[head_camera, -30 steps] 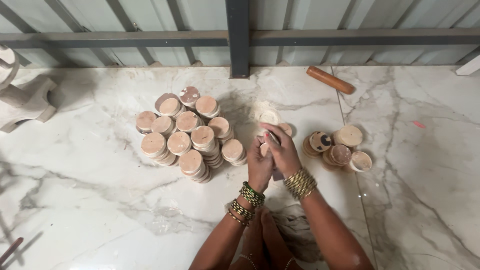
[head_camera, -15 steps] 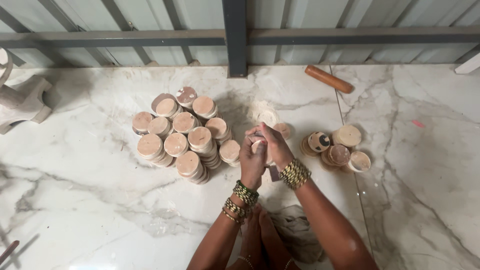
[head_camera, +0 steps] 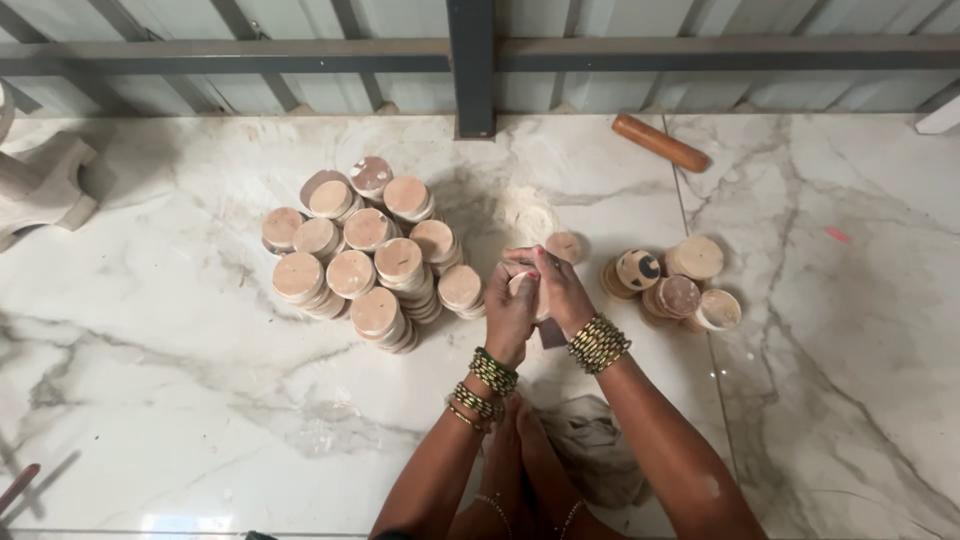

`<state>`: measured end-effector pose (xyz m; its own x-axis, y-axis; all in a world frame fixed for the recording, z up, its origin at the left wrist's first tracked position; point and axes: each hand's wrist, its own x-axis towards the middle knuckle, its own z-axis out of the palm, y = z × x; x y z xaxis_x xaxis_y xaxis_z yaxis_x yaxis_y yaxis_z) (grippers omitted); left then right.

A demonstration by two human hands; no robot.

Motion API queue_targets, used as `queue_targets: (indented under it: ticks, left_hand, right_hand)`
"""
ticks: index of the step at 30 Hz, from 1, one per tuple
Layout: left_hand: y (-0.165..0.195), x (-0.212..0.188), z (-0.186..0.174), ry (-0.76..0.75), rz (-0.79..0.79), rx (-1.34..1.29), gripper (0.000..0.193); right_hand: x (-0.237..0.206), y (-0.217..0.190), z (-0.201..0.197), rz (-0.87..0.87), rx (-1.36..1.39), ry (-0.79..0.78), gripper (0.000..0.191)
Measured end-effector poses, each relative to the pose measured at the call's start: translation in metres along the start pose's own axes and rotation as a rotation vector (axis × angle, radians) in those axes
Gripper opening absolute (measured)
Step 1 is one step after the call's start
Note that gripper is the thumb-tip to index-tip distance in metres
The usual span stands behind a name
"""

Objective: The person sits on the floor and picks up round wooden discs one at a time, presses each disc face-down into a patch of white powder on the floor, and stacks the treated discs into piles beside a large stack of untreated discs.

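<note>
My left hand [head_camera: 509,315] and my right hand [head_camera: 563,293] are pressed together around a small pale round disc [head_camera: 520,284], held upright on its edge between the palms. Both wrists wear stacked green and gold bangles. To the left of my hands stands a cluster of stacked tan discs [head_camera: 365,255]. To the right lies a smaller group of discs [head_camera: 672,281], some with dark marks. One single disc [head_camera: 565,246] lies just beyond my hands.
A wooden rolling pin [head_camera: 660,143] lies at the back right on the white marble floor [head_camera: 180,400]. A crumpled cloth [head_camera: 590,445] sits by my feet [head_camera: 520,450]. A pale stool-like object [head_camera: 40,185] is at far left. A metal wall runs along the back.
My hands have stayed closed around the disc and shifted slightly; the view has drifted a little. The stacks have not moved.
</note>
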<state>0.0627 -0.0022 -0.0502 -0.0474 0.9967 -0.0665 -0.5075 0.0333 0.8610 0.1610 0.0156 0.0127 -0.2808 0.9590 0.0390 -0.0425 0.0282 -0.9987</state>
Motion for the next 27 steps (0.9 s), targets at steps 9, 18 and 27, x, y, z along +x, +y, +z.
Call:
queue_targets:
  ticks: [9,18,27]
  left_hand:
    - [0.022,0.028,-0.044,0.176,-0.071,-0.043,0.007]
    - [0.054,0.024,-0.027,-0.07,-0.332,0.141,0.049]
    - [0.068,0.022,-0.04,-0.189,0.395,1.558,0.082]
  right_hand:
    - [-0.039,0.008,0.055,-0.314,-0.537,0.284,0.043]
    - [-0.029,-0.012,-0.004,-0.245,-0.711,0.138,0.042]
    - [0.013,0.031,-0.08,-0.101,-0.863,0.538,0.038]
